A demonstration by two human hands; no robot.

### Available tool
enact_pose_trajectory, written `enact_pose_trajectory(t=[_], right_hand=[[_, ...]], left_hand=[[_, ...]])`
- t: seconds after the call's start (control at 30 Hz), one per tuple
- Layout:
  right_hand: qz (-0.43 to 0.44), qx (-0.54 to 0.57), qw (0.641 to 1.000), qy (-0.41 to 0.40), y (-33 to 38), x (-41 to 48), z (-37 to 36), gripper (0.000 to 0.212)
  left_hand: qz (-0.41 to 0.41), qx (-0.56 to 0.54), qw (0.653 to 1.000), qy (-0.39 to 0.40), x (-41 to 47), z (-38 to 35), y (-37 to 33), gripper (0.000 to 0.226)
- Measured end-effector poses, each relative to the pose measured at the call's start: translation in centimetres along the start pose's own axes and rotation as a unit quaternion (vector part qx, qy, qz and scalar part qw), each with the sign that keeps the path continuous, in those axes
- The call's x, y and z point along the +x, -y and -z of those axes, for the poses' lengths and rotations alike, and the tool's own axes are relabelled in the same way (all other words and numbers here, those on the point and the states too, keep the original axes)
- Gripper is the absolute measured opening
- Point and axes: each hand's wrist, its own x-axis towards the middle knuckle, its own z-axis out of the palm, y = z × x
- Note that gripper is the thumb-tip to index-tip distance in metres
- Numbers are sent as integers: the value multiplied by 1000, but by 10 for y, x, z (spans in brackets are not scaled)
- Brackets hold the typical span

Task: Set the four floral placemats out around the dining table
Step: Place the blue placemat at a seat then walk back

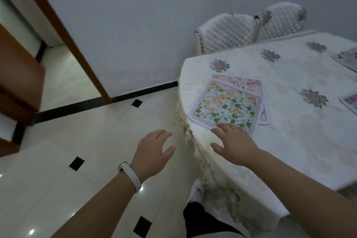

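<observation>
Two floral placemats lie stacked near the left end of the dining table, which has a cream embroidered cloth. The top placemat shows green leaves and orange flowers. Under it, a pink placemat sticks out at the back and right. My right hand lies flat with straight fingers, its fingertips touching the top placemat's near edge. My left hand hovers open over the floor, left of the table, holding nothing. A third placemat and a fourth placemat are cut off at the right edge.
Two quilted white chairs stand behind the table against the wall. The tablecloth hangs down at the table's left end by my leg. A wooden door frame and brown cabinet are at the left. The floor is glossy tile.
</observation>
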Motion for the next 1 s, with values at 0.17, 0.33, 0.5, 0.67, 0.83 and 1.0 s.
enact_pose_trajectory(t=[0.17, 0.33, 0.5, 0.67, 0.83, 1.0], right_hand=[[-34, 39, 999, 2, -35, 41, -9, 56], [-109, 97, 989, -11, -89, 70, -14, 54], [-189, 136, 972, -7, -131, 83, -25, 52], [-260, 160, 952, 11, -152, 78, -44, 50], [-326, 206, 923, 2, -158, 76, -59, 45], [-413, 272, 869, -7, -151, 79, -60, 48]], left_hand=[[-12, 15, 999, 49, 70, -16, -1, 62], [-59, 20, 992, 111, 152, -36, -17, 58], [-61, -20, 990, 125, 213, -49, -37, 61], [-53, -21, 980, 188, 246, -57, -45, 50], [-59, -15, 970, 234, 285, -72, -40, 45], [-24, -49, 964, 259, 310, -88, -41, 38]])
